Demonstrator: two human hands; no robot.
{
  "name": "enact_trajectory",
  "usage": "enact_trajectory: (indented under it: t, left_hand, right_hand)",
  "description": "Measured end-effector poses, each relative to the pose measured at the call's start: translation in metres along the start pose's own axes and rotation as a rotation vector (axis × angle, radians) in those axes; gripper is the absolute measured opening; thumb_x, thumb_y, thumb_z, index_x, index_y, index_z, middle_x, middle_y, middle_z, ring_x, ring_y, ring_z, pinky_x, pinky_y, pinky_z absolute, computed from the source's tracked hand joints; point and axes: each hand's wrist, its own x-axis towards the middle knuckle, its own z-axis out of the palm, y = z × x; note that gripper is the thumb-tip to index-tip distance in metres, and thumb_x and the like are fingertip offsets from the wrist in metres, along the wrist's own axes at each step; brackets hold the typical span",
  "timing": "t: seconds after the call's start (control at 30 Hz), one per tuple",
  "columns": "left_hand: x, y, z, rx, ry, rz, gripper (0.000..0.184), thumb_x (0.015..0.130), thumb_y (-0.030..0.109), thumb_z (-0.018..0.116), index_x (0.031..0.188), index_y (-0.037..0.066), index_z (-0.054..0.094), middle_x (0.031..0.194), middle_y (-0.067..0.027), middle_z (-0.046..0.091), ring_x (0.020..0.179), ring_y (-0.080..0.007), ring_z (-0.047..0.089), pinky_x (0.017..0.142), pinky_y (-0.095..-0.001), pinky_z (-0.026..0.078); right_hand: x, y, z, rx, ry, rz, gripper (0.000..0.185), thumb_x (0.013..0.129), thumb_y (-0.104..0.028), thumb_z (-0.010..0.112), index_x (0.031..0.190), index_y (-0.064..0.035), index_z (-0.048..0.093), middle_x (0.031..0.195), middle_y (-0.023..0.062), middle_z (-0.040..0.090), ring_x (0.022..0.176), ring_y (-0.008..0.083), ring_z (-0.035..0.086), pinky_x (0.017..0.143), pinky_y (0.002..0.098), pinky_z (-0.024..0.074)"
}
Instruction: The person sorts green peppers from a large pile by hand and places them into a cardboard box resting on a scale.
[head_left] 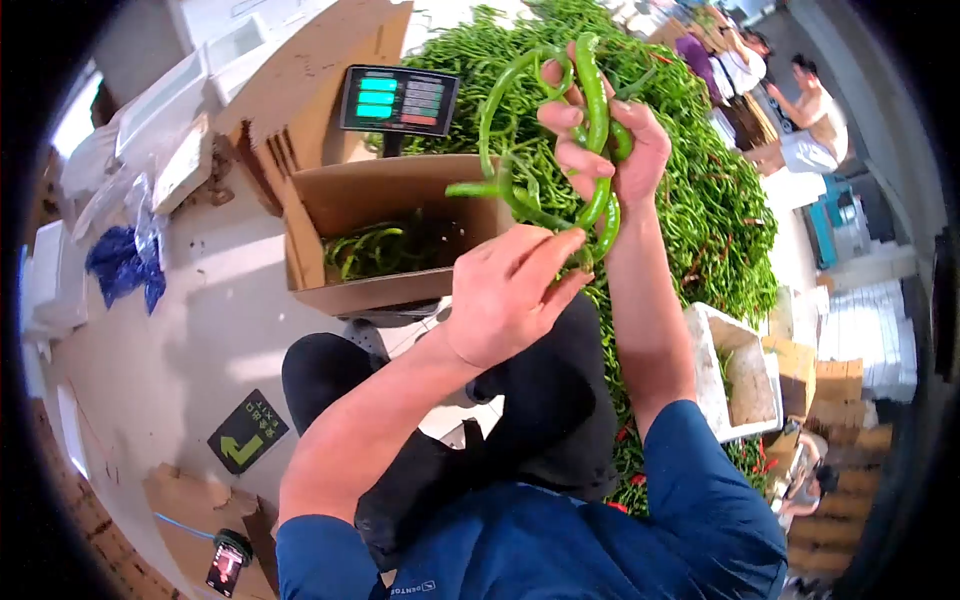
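Right hand (pixel 640 150) grasps long, glossy green peppers (pixel 597 100), left hand (pixel 500 295) pinches at their lower ends; I think one could slip if this grasp loosens.

You have a bright view: your left hand (pixel 508 290), your right hand (pixel 642 165) and the green peppers (pixel 597 110) in them are well lit, with white glints along the glossy skins. The pale floor (pixel 225 275) carries a soft grey shadow left of your knees and pales toward its far left edge. Inside, the cardboard box (pixel 370 294) is shaded; your black trousers (pixel 545 415) lose detail. The scale display (pixel 400 100) glows. The wide lens curves everything outward into black corners, and people (pixel 822 122) beyond the floor's right side look small and soft.
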Motion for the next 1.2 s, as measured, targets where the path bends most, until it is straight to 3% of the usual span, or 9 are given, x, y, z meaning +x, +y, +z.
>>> enact_trajectory:
  t: [0.13,0.2,0.27,0.37,0.47,0.57,0.87,1.0,1.2]
  left_hand:
    - [-0.007,-0.008,-0.018,0.085,0.001,-0.036,0.031,0.072,0.008,0.083,0.101,0.005,0.071,0.085,-0.0064,0.061,0.066,-0.0230,0.062,0.056,-0.0322,0.051]
    - [-0.011,-0.012,-0.025,0.090,-0.002,-0.096,0.030,0.073,0.007,0.082,0.101,0.005,0.071,0.087,-0.0065,0.062,0.066,-0.0228,0.062,0.056,-0.0316,0.051]
    - [-0.012,-0.015,-0.035,0.078,0.012,-0.122,0.027,0.077,0.005,0.080,0.103,0.004,0.071,0.088,-0.0080,0.062,0.065,-0.0214,0.061,0.056,-0.0304,0.050]
    - [-0.009,-0.016,-0.051,0.044,0.041,-0.231,0.023,0.083,0.005,0.077,0.104,0.002,0.070,0.090,-0.0108,0.063,0.071,-0.0199,0.062,0.061,-0.0305,0.051]
    - [-0.004,-0.024,-0.068,-0.332,0.044,-0.943,0.016,0.097,0.014,0.063,0.107,0.002,0.068,0.093,-0.0055,0.067,0.080,-0.0150,0.062,0.070,-0.0281,0.051]
    - [-0.004,-0.055,-0.083,-0.825,0.205,-1.188,0.021,0.101,0.017,0.056,0.111,0.002,0.067,0.097,-0.0059,0.069,0.087,-0.0141,0.063,0.077,-0.0277,0.051]
    - [0.002,-0.060,-0.099,-0.991,0.252,-1.297,0.035,0.099,0.020,0.055,0.130,0.004,0.055,0.091,-0.0057,0.066,0.071,-0.0133,0.062,0.058,-0.0259,0.049]
    - [0.002,-0.073,-0.110,-0.885,0.468,-1.299,0.034,0.100,0.022,0.055,0.131,0.007,0.055,0.089,-0.0040,0.064,0.063,-0.0101,0.056,0.053,-0.0245,0.044]
    - [-0.001,-0.060,-0.093,-0.776,0.092,-1.489,0.030,0.099,0.023,0.057,0.125,0.008,0.056,0.079,-0.0006,0.066,0.041,-0.0048,0.045,0.038,-0.0201,0.034]
  right_hand:
    - [0.024,0.036,-0.008,0.108,-0.030,0.079,0.055,0.089,-0.013,0.051,0.143,-0.0062,0.046,0.132,0.0206,0.048,0.095,0.0245,0.049,0.047,0.0204,0.0445]
    - [0.032,0.050,-0.008,0.125,-0.018,0.096,0.052,0.089,-0.008,0.051,0.141,-0.0060,0.048,0.133,0.0209,0.048,0.093,0.0249,0.051,0.046,0.0211,0.0454]
    - [0.036,0.064,-0.012,0.075,-0.011,0.112,0.060,0.091,-0.011,0.051,0.148,-0.0004,0.035,0.132,0.0181,0.043,0.094,0.0199,0.047,0.045,0.0193,0.0445]
    - [0.038,0.080,-0.025,0.104,0.119,0.173,0.056,0.090,-0.008,0.052,0.144,-0.0018,0.040,0.123,0.0178,0.050,0.084,0.0181,0.048,0.044,0.0185,0.0430]
    - [0.034,0.091,-0.050,0.159,0.214,0.246,0.052,0.086,-0.006,0.053,0.137,-0.0003,0.047,0.119,0.0161,0.052,0.077,0.0159,0.048,0.042,0.0169,0.0410]
    - [0.036,0.092,-0.060,0.056,0.295,0.299,0.049,0.086,-0.007,0.053,0.135,-0.0010,0.050,0.117,0.0142,0.054,0.076,0.0146,0.048,0.042,0.0162,0.0407]
    - [0.043,0.097,-0.079,0.175,0.146,0.352,0.050,0.084,-0.006,0.055,0.134,-0.0006,0.050,0.111,0.0160,0.055,0.077,0.0196,0.054,0.048,0.0213,0.0448]
    - [0.042,0.101,-0.075,0.174,0.101,0.337,0.051,0.082,-0.005,0.059,0.132,0.0002,0.050,0.110,0.0165,0.057,0.077,0.0200,0.054,0.049,0.0229,0.0457]
    - [0.042,0.106,-0.074,0.199,0.000,0.334,0.049,0.080,-0.005,0.060,0.128,0.0011,0.053,0.108,0.0186,0.059,0.069,0.0202,0.055,0.047,0.0257,0.0458]
